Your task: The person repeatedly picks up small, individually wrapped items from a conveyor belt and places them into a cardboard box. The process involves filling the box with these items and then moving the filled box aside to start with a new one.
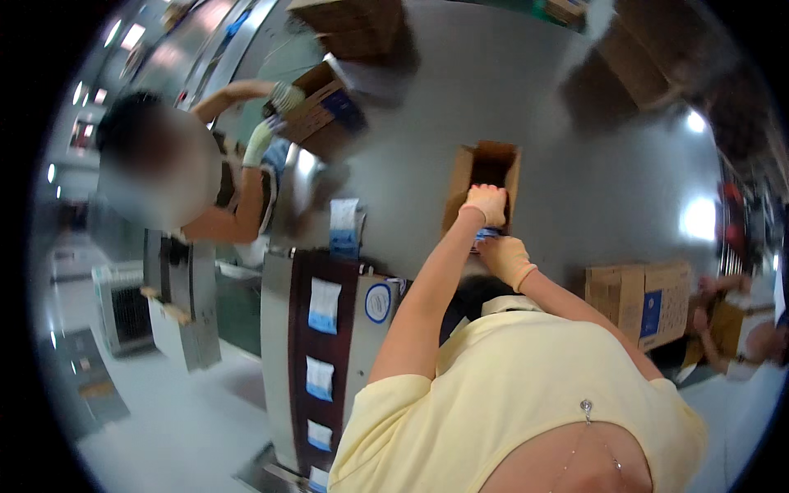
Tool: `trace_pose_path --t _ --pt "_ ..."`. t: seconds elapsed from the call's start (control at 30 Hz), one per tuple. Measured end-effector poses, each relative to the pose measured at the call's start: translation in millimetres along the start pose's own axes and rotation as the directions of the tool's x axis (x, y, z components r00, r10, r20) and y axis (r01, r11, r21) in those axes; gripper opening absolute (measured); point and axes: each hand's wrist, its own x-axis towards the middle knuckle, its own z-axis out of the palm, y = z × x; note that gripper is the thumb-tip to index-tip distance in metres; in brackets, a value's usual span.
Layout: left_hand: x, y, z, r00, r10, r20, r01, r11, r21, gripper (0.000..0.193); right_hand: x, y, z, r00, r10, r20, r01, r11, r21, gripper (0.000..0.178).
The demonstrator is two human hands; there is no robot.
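An open brown cardboard box (459,187) stands on the grey metal table in front of me. My left hand (486,205), in a pale orange-fingered glove, reaches into its near part with the fingers curled down. Whatever those fingers hold is hidden. My right hand (507,261), in a similar glove, is closed at the box's near end, its fingertips against a blue packet (486,235). Only a small strip of that packet shows between my hands.
Left of me, a dark conveyor belt (302,353) carries several white-and-blue packets (324,306). More packets (345,223) lie at its end. A gloved co-worker (261,144) handles another carton (329,115). Closed cartons (639,301) stand at right, near another person (735,329).
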Motion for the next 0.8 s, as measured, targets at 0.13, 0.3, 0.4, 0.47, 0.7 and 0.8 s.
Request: trace_pose_path --t 0.13,0.3,0.4,0.47,0.7,0.8 --pt "-108.4 12.3 48.5 0.762 -0.120 -0.636 -0.337 0.766 -0.548 0.053 -26.1 -8.4 20.9 0.922 0.211 0.326 -0.182 0.976 -0.118 0.013" --pt "-294.8 -85.2 87.2 0.480 -0.646 -0.594 0.203 0.740 -0.641 0.040 -7.1 -19.8 0.8 0.986 0.021 0.164 -0.020 1.000 -0.009 0.013" --pt "-430.7 -118.2 127.9 0.248 -0.828 -0.504 0.636 0.531 -0.560 0.041 -7.1 -17.4 -1.8 0.987 0.027 0.161 -0.027 1.000 -0.006 0.013" --pt "-514.3 -126.0 155.9 0.146 -0.944 -0.294 0.860 0.268 -0.434 0.042 -11.3 -17.7 2.7 0.985 0.019 0.174 -0.016 1.000 -0.019 0.013" --pt "-539.3 -110.0 186.6 0.112 -0.969 0.218 0.988 0.084 -0.134 0.075 -14.7 -12.8 5.0 0.990 0.028 0.136 -0.031 0.999 0.026 0.013" --pt "-522.8 -141.7 187.6 0.328 -0.944 0.037 0.880 0.291 -0.376 0.040 -15.0 -14.5 2.7 0.983 0.061 0.174 -0.062 0.998 0.002 0.012"
